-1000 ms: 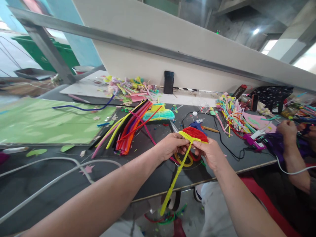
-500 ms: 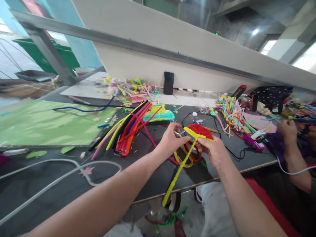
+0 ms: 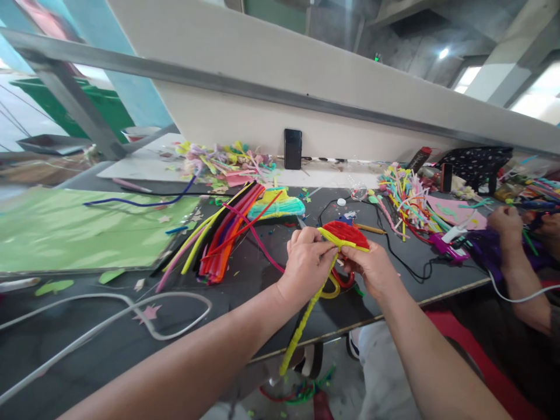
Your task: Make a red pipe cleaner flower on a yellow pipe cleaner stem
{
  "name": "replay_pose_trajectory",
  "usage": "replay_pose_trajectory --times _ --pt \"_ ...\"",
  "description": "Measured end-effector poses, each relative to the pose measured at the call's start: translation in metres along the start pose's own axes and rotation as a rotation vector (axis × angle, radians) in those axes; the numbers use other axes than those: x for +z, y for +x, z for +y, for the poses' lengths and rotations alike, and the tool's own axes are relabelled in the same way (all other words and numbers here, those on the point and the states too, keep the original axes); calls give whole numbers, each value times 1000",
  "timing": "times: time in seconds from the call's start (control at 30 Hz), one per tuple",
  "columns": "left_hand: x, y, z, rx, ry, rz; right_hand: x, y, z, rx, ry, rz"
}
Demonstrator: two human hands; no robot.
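A pipe-cleaner piece [image 3: 347,233] has a fuzzy red half-round head edged in yellow and a long twisted yellow stem hanging down towards me. My left hand [image 3: 308,259] is closed, thumb and fingertips pinching at the join of stem and head. From the other side, my right hand [image 3: 365,265] grips the yellow edge between thumb and fingers. Beneath them on the table show a yellow loop handle [image 3: 331,287] and a red loop handle [image 3: 347,280], partly covered by my hands. Whether anything small is inside my left fingers is hidden.
Left of my hands lies a bundle of coloured pipe cleaners [image 3: 219,245], beside a green sheet [image 3: 87,227] and a white cable [image 3: 175,335]. A phone [image 3: 293,149] leans on the back panel. More cut pieces [image 3: 405,195] lie right, near another person's hand [image 3: 505,224].
My left hand has come in against the join and closed there; a small silvery thing seen at its fingers before is now out of sight. The view has shifted slightly.
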State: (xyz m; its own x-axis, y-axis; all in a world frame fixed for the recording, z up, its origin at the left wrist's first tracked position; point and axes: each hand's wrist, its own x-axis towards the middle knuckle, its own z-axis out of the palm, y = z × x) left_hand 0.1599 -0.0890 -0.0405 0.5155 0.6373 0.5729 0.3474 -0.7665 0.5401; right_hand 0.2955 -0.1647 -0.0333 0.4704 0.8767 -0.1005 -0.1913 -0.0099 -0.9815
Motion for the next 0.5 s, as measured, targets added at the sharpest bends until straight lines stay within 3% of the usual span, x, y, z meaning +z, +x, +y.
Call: replay_pose_trajectory --times 0.33,0.5 --pt "-2 0 6 -70 0 -79 3 -2 -3 57 11 -68" --pt "-3 0 8 -79 5 -34 0 -4 -8 56 -4 -135"
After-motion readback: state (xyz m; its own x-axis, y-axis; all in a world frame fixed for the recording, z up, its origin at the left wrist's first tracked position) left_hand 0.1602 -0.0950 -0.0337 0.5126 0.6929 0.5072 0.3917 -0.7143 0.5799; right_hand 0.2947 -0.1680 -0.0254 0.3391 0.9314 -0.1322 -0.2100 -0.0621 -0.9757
